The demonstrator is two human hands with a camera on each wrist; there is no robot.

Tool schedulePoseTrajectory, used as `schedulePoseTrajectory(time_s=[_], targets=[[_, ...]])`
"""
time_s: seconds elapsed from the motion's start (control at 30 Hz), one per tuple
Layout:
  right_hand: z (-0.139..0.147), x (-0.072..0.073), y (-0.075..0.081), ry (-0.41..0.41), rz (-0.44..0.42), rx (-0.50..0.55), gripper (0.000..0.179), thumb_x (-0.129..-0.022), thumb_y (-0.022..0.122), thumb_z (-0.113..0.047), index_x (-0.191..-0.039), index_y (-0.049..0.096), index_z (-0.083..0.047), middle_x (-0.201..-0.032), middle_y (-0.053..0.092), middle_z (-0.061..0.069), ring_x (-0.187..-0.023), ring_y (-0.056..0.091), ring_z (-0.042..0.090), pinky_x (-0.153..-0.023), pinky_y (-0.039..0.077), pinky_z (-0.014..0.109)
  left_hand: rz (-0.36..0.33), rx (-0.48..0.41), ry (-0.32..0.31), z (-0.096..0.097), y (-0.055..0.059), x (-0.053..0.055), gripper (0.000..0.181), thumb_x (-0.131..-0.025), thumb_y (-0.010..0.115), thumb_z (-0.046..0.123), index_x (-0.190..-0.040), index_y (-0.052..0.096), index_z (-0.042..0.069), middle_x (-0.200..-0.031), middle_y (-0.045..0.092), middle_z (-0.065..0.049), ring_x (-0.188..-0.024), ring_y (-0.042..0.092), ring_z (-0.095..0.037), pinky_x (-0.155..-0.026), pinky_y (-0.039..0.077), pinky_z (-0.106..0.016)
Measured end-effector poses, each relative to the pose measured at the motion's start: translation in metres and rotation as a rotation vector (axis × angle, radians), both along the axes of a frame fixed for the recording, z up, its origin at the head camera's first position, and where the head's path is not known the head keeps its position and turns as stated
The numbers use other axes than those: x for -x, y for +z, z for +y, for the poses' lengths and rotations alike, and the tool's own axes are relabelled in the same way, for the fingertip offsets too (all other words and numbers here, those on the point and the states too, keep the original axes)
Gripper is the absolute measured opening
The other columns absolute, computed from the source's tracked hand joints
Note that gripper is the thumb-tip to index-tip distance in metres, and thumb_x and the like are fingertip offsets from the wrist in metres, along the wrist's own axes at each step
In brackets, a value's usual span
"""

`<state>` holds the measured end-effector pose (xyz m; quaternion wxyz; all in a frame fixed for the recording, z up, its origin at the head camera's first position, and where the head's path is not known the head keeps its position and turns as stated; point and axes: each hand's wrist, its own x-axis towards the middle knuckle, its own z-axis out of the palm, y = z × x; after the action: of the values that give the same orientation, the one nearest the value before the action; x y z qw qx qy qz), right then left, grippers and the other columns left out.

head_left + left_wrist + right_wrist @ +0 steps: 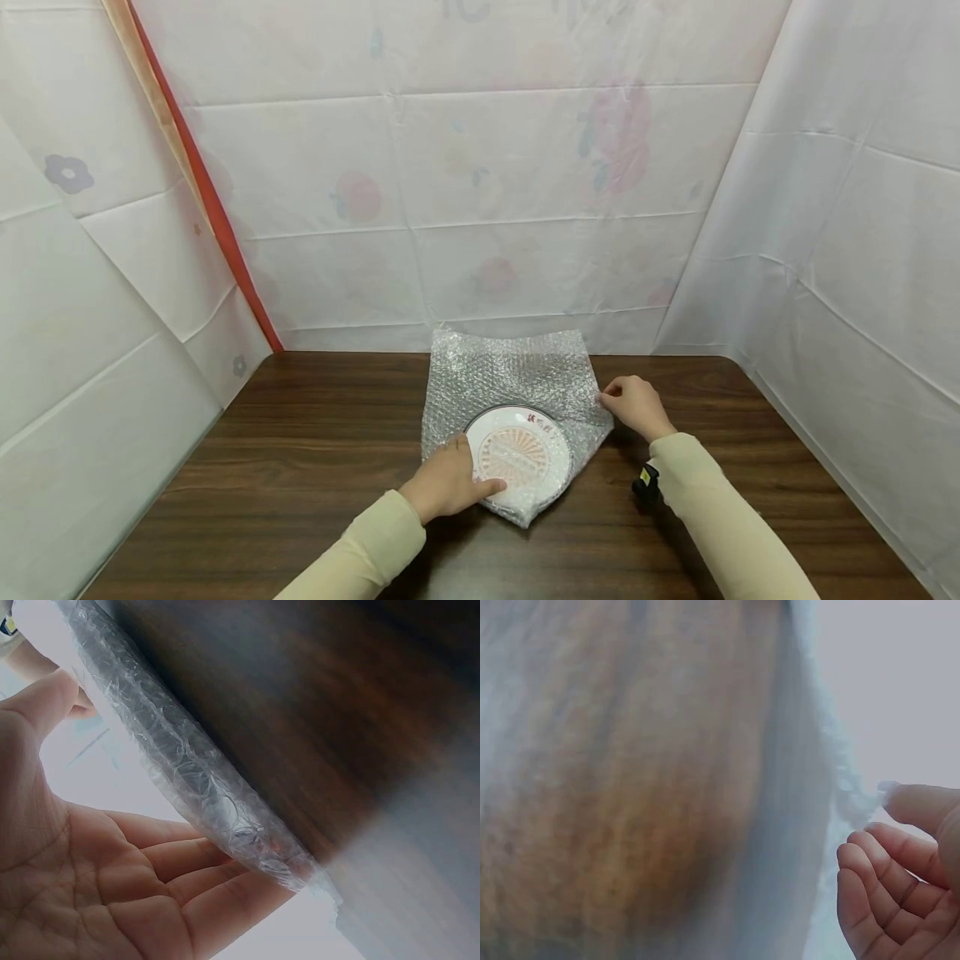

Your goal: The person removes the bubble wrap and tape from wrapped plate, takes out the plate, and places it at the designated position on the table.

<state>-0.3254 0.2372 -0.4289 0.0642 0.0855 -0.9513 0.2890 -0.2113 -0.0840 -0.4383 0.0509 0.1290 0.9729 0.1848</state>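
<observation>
A white plate (pixel 513 450) with red lettering and an orange ray pattern lies on a sheet of bubble wrap (pixel 510 367). Part of the wrap is folded over the plate's lower and right edge. At the plate's left rim rests my left hand (pixel 448 482), its thumb reaching over the face. In the left wrist view, the straight fingers (pixel 225 889) lie against the wrapped edge. My right hand (pixel 636 407) pinches the wrap's right corner between thumb and fingertips. The right wrist view shows that thumb (pixel 919 806) against the thin wrap edge (pixel 847 787).
Beneath everything is a dark brown wooden table (pixel 322 417). White printed cloth (pixel 480 167) hangs behind it and at both sides, with a red strip (pixel 202 192) at the back left. A black device (pixel 647 483) sits at the right wrist.
</observation>
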Motion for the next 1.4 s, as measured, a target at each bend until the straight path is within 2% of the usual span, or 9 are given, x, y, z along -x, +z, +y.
schedulePoseTrajectory(time_s=[0.37, 0.63, 0.83, 1.0, 1.07, 1.13, 1.2, 1.3, 1.4], targets=[[-0.014, -0.010, 0.023, 0.038, 0.030, 0.023, 0.027, -0.095, 0.063, -0.032, -0.097, 0.072, -0.007, -0.079, 0.070, 0.005, -0.061, 0.056, 0.013, -0.056, 0.045, 0.029, -0.002, 0.003, -0.003, 0.000, 0.003, -0.001, 0.107, -0.084, 0.065, 0.063, -0.137, 0.034, -0.025, -0.141, 0.042, -0.039, -0.126, 0.050, -0.050, -0.106, 0.044, -0.052], [-0.035, -0.026, 0.031, 0.121, 0.048, 0.007, 0.023, -0.094, 0.066, -0.034, -0.102, 0.073, -0.013, -0.091, 0.070, 0.002, -0.071, 0.058, 0.012, -0.060, 0.048, 0.029, 0.014, -0.004, -0.001, -0.002, 0.002, -0.002, 0.107, -0.082, 0.066, 0.063, -0.136, 0.036, -0.024, -0.139, 0.045, -0.038, -0.124, 0.052, -0.048, -0.105, 0.046, -0.051], [-0.055, -0.037, 0.027, 0.238, 0.068, -0.064, 0.031, -0.091, 0.070, -0.031, -0.110, 0.071, -0.007, -0.092, 0.069, 0.002, -0.080, 0.063, 0.013, -0.068, 0.053, 0.032, 0.011, -0.005, 0.009, -0.003, 0.001, -0.001, 0.107, -0.082, 0.066, 0.064, -0.137, 0.037, -0.023, -0.139, 0.046, -0.036, -0.124, 0.053, -0.047, -0.104, 0.046, -0.050], [-0.067, -0.042, 0.015, 0.306, 0.064, -0.162, 0.044, -0.088, 0.072, -0.036, -0.118, 0.068, -0.004, -0.110, 0.070, 0.009, -0.099, 0.067, 0.025, -0.083, 0.056, 0.041, 0.013, 0.001, 0.015, -0.003, 0.000, 0.000, 0.107, -0.082, 0.064, 0.065, -0.137, 0.037, -0.023, -0.139, 0.047, -0.036, -0.124, 0.053, -0.047, -0.104, 0.046, -0.052], [-0.070, -0.044, 0.011, 0.324, 0.067, -0.196, 0.047, -0.087, 0.073, -0.037, -0.121, 0.067, -0.004, -0.117, 0.068, 0.013, -0.111, 0.065, 0.032, -0.090, 0.054, 0.046, 0.016, 0.004, 0.016, -0.003, -0.001, 0.000, 0.107, -0.083, 0.064, 0.065, -0.137, 0.037, -0.022, -0.139, 0.047, -0.036, -0.125, 0.053, -0.047, -0.103, 0.047, -0.053], [-0.072, -0.044, 0.006, 0.338, 0.071, -0.231, 0.050, -0.086, 0.074, -0.036, -0.123, 0.066, -0.003, -0.121, 0.067, 0.014, -0.115, 0.063, 0.033, -0.094, 0.053, 0.047, 0.024, 0.002, 0.017, -0.004, -0.001, 0.000, 0.107, -0.083, 0.063, 0.066, -0.137, 0.037, -0.022, -0.139, 0.047, -0.035, -0.125, 0.052, -0.048, -0.103, 0.046, -0.053], [-0.073, -0.045, 0.004, 0.345, 0.072, -0.261, 0.052, -0.086, 0.075, -0.037, -0.125, 0.065, -0.004, -0.123, 0.066, 0.014, -0.114, 0.063, 0.033, -0.092, 0.054, 0.048, 0.026, -0.004, 0.017, -0.005, 0.000, -0.001, 0.107, -0.082, 0.063, 0.067, -0.137, 0.038, -0.021, -0.140, 0.048, -0.034, -0.125, 0.052, -0.047, -0.103, 0.046, -0.054], [-0.074, -0.047, 0.002, 0.344, 0.088, -0.297, 0.053, -0.083, 0.077, -0.036, -0.124, 0.066, -0.004, -0.118, 0.068, 0.013, -0.100, 0.067, 0.029, -0.081, 0.057, 0.045, 0.031, -0.017, 0.009, -0.007, 0.000, -0.001, 0.106, -0.083, 0.062, 0.067, -0.137, 0.039, -0.020, -0.140, 0.049, -0.033, -0.125, 0.053, -0.046, -0.102, 0.047, -0.054], [-0.076, -0.049, 0.001, 0.347, 0.100, -0.316, 0.052, -0.083, 0.078, -0.035, -0.124, 0.066, -0.004, -0.114, 0.068, 0.011, -0.093, 0.068, 0.028, -0.074, 0.057, 0.043, 0.029, -0.030, -0.005, -0.009, 0.001, 0.000, 0.104, -0.084, 0.060, 0.067, -0.137, 0.040, -0.020, -0.140, 0.049, -0.033, -0.125, 0.053, -0.045, -0.102, 0.047, -0.055]])
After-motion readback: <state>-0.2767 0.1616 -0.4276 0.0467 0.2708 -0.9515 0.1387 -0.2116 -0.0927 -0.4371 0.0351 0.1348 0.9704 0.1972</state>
